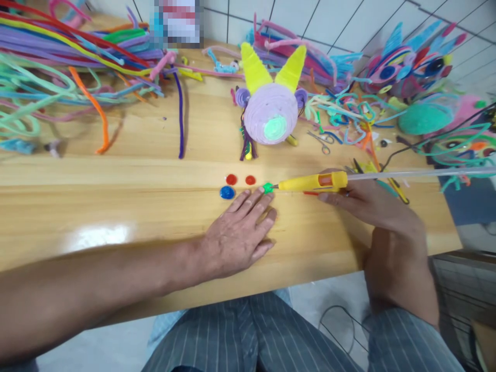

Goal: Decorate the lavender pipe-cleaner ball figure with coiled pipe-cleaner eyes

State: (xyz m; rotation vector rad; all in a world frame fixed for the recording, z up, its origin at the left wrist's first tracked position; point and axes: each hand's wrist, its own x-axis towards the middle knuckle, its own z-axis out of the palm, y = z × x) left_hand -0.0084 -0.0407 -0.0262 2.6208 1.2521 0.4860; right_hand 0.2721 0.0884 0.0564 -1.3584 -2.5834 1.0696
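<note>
My right hand is closed round a yellow hot glue gun with a clear glue stick sticking out of its back. The gun's nozzle meets a small green piece on the table. My left hand lies flat, fingers stretched, with its fingertips at the green piece. Two red discs and a blue disc lie just beyond the left fingertips. Behind them sits a lilac coiled pipe-cleaner head with two yellow horns and a mint-green spot.
Bundles of coloured pipe cleaners cover the back left of the wooden table. Scissors and tangled scraps lie at the back right, beside finished colourful figures. A black cord runs near the right hand.
</note>
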